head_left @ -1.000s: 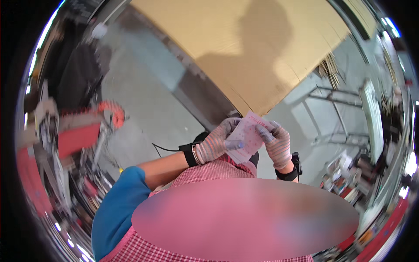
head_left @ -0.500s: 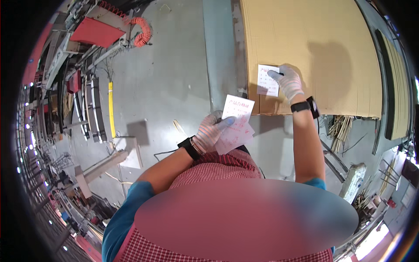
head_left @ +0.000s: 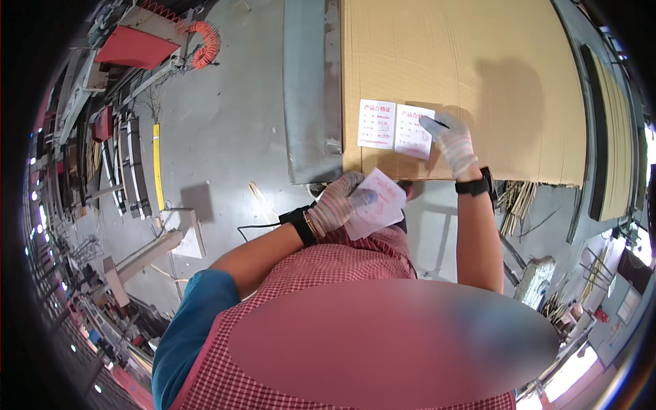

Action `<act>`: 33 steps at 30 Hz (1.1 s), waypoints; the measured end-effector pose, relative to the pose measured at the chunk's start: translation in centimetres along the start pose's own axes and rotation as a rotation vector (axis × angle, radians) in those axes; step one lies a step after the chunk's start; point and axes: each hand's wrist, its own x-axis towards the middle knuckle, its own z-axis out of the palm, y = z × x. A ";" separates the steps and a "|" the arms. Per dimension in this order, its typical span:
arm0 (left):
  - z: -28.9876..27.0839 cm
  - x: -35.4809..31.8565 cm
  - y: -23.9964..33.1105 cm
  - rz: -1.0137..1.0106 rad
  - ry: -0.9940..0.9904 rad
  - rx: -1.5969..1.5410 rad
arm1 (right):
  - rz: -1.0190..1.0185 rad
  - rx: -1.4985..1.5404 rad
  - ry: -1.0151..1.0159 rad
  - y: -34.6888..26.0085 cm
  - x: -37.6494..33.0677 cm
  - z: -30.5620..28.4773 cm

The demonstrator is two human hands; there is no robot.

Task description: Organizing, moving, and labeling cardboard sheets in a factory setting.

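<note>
Your right hand [head_left: 452, 142] is gloved and stretched out ahead of you, its fingers pressed flat on the right-hand one of two white printed labels [head_left: 415, 131]. That hand pinches nothing that can be seen; a thin dark line by the fingertips may be a pen or only an edge, and it is too small to tell. The label under your fingers lies just beside a second white label [head_left: 376, 124], their edges touching or nearly so, both upright with the long side running away from you, near the lower edge of a large brown cardboard sheet [head_left: 465, 61]. Your left hand [head_left: 336, 203], also gloved, is drawn in close to your chest, the fingers curled and pinching a stack of white paper slips [head_left: 378, 203] tilted toward you. So the stack sits below and to the left of the stuck labels, well apart from them. The right hand is the one on the cardboard and much the nearer to both labels, while the left is nearer the loose slips. Further out, left of the cardboard, a grey metal panel [head_left: 311, 89] lies on the concrete floor [head_left: 219, 137], and beyond that a coiled orange hose [head_left: 205, 41] by a red machine [head_left: 133, 48].
</note>
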 end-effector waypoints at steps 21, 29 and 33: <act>18.0 6.9 -4.8 -0.122 0.515 -0.400 | -0.161 -0.490 -0.313 1.6 5.5 -10.9; 20.7 10.2 -0.8 -0.053 0.405 -0.548 | -0.288 -0.201 -0.476 4.7 -0.9 -14.9; 20.3 10.3 -3.7 -0.148 0.376 -0.148 | -0.071 -0.257 -0.288 5.0 4.0 -16.7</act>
